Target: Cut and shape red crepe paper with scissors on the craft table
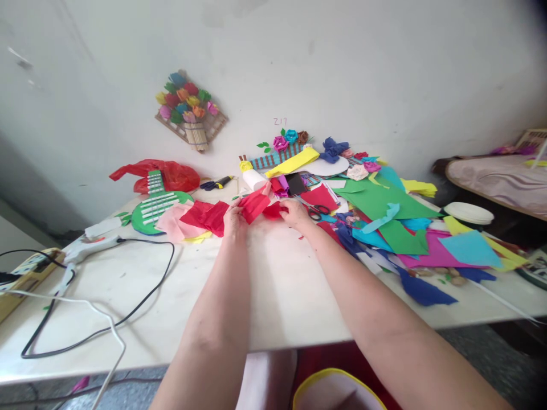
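Note:
My left hand [234, 221] is closed on a strip of red crepe paper [255, 206], which sticks up past the fingertips at a slant. Just to the right, my right hand [296, 214] pinches the edge of a small red paper piece [272, 211]. Scissors [315, 212] with dark handles lie right beside my right hand. Left of my left hand, more red crepe paper [209, 216] overlaps a pale pink sheet [173, 221] on the white table [282, 296].
Coloured paper, including a large green sheet [388, 196], is heaped on the right. A green guitar-shaped craft [160, 210], a red plastic bag [171, 175] and pliers [217, 183] lie at the back left. A glue gun [92, 246] trails a black cable [164, 273] across the left side.

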Demonstrator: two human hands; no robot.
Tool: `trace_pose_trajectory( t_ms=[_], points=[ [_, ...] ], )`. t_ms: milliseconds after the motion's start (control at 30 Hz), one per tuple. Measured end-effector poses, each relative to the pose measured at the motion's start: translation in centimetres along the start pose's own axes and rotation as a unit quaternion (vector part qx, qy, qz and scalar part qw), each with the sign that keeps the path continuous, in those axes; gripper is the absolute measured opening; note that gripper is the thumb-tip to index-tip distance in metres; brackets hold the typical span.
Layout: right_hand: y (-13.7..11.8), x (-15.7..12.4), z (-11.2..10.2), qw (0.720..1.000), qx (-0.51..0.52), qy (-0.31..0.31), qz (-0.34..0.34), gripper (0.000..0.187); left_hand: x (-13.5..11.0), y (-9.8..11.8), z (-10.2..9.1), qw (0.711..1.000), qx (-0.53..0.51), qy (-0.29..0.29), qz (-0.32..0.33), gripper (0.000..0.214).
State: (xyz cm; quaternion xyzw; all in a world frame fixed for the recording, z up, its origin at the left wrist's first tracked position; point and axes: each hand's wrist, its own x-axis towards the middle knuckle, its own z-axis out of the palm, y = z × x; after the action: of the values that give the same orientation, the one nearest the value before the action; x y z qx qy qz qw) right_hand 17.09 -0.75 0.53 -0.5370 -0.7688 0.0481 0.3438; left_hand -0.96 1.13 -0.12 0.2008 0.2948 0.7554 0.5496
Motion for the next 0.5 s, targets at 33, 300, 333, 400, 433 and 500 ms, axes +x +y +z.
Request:
trace_pose_trajectory(
  t_ms=[33,300,333,400,433,500],
  points=[
    [0.0,0.0,0.0,1.000,-0.007,0.005,0.006,0.027,0.0,0.1,0.0,1.000,0.000,-0.002,-0.004,0.042],
    [0.1,-0.1,0.4,0.999,-0.006,0.023,-0.035,0.018,-0.7,1.7,-0.3,0.992,0.040,-0.086,-0.081,0.043],
    [0.1,0.0,0.4,0.999,-0.003,0.022,-0.036,0.018,-0.7,1.7,-0.4,0.990,0.037,-0.105,-0.087,0.040],
    [0.0,0.1,0.4,0.999,-0.006,0.020,-0.029,0.019,-0.7,1.5,-0.6,0.983,0.043,-0.145,-0.100,0.036],
    [-0.1,0.1,0.3,1.000,-0.013,0.021,-0.020,0.019,-0.6,1.3,-0.7,0.980,0.056,-0.162,-0.104,0.035],
    [-0.2,0.2,0.2,0.999,-0.029,0.024,0.006,0.018,-0.4,0.9,-0.7,0.973,0.100,-0.177,-0.106,0.036]
  ],
)
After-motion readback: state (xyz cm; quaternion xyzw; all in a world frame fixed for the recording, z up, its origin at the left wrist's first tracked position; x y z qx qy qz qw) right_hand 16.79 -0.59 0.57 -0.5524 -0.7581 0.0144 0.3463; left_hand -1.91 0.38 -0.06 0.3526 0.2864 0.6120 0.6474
